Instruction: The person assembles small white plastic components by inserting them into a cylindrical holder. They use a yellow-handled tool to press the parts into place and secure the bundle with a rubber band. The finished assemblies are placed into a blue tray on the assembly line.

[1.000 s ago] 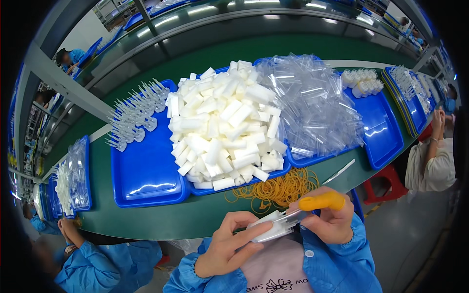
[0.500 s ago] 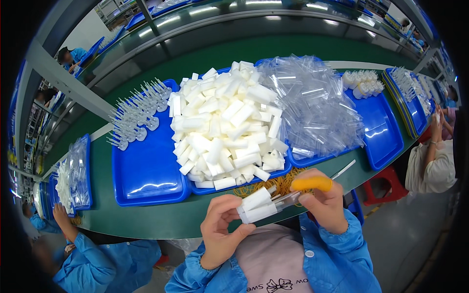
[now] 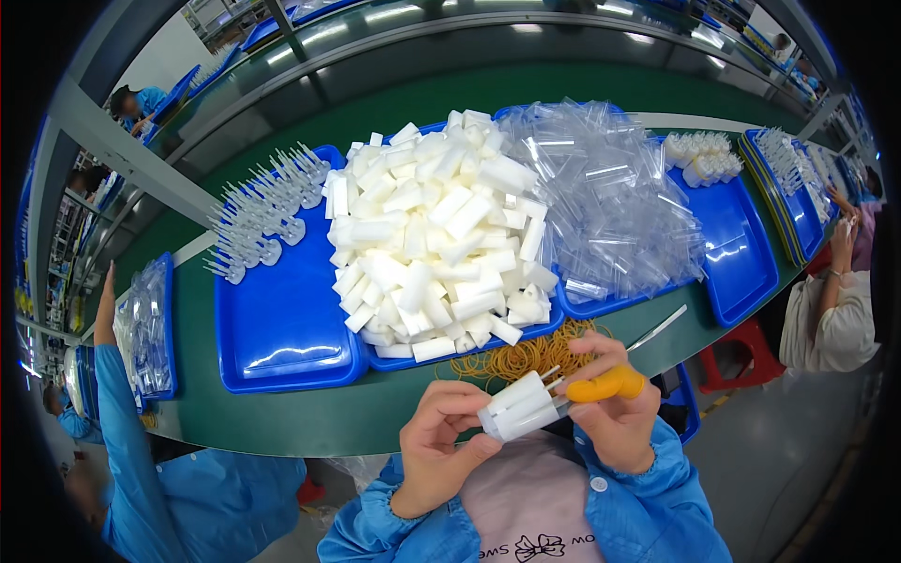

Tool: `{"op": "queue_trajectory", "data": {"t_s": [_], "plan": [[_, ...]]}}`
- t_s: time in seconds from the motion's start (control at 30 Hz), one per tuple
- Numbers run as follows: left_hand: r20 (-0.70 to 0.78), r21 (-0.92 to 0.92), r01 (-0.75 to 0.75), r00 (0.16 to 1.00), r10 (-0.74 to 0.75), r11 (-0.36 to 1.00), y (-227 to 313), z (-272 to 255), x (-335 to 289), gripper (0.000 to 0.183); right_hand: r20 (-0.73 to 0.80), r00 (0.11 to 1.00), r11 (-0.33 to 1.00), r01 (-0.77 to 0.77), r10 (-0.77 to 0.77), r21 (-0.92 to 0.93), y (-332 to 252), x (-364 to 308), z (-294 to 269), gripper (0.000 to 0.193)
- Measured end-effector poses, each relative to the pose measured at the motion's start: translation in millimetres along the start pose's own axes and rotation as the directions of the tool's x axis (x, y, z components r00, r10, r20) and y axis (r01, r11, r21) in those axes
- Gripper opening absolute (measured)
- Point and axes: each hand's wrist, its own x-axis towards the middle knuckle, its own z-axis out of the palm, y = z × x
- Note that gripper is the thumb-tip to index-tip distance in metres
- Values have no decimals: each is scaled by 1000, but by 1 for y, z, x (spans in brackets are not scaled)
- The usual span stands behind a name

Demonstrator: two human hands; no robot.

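Just in front of my body, my left hand (image 3: 439, 439) is closed round the outer end of a bundle of white foam pieces (image 3: 522, 409) with a clear plastic end. Thin light rods (image 3: 552, 375) stick out of the bundle's other end. My right hand (image 3: 615, 413), with an orange cot over one finger, pinches at that rod end; what sits between its fingertips is partly hidden. Beyond my hands, loose yellow-brown rubber bands (image 3: 526, 358) lie along the front of a blue tray heaped with white foam blocks (image 3: 427, 249).
A tray of clear plastic sleeves (image 3: 615, 206) adjoins the foam. The left blue tray (image 3: 282, 333) holds white stemmed parts (image 3: 267, 220); the right one (image 3: 737, 249) holds small white parts (image 3: 702, 159). A thin strip (image 3: 657, 327) lies near the table edge. A co-worker's sleeve (image 3: 131, 413) reaches forward at left.
Both hands have shifted slightly, the bundle moving right. Its foam pieces, spread apart before, now sit closer together. The co-worker's arm at left has stretched forward.
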Motion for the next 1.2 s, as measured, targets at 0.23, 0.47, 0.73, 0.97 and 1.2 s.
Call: {"op": "queue_trajectory", "data": {"t_s": [0.23, 0.47, 0.73, 0.97, 1.2], "plan": [[8, 10, -15, 1000, 15, 1000, -3, 1, -1, 39, -49, 999, 1000, 10, -10, -4, 4, -8, 8, 15], [-19, 15, -32, 999, 32, 999, -7, 2, 0, 38, -38, 998, 994, 43, -47, -97, 6, -6, 9, 16], [-52, -197, 18, 998, -29, 980, -9, 5, 3, 35, 87, 983, 892, 183, -161, -413, -3, 1, 19, 47], [38, -410, 276, 957, -286, 869, -3, 11, 3, 34, 69, 974, 818, 220, -217, -532, -3, 0, 38, 61], [140, -538, 430, 894, -425, 725, -7, 8, 5, 30, 115, 959, 717, 270, -258, -643, -3, 2, 30, 59]]}}
